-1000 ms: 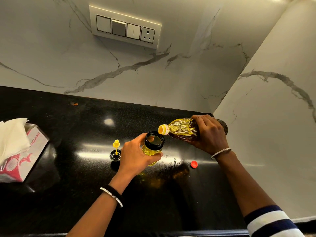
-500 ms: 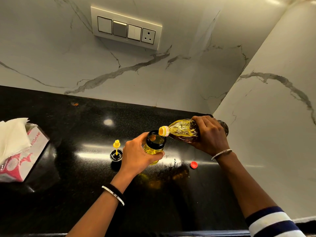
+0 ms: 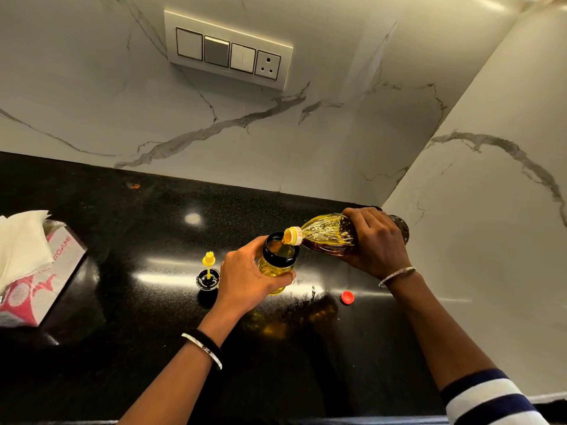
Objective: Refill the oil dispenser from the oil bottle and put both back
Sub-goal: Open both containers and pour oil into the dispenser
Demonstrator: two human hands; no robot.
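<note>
The left hand [image 3: 245, 280] grips one dispenser [image 3: 276, 262] upright above the black surface [image 3: 122, 332]; the right hand [image 3: 377, 240] holds one bottle [image 3: 328, 237] tipped — mouth over the dispenser's open rim. One red cap [image 3: 347, 297] and one yellow-nozzled lid [image 3: 208, 273] lie on the surface.

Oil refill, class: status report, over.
Left hand grips the black-rimmed yellow oil dispenser. Right hand tips the clear plastic oil bottle into its mouth. Red cap and yellow-spouted lid lie aside; nothing obstructs.

a pink and white tissue box [image 3: 40, 271] sits at the left edge on the black worktop [image 3: 122, 348]. a switch panel [image 3: 228, 55] is mounted on the marble wall [image 3: 92, 102] at upper centre.
</note>
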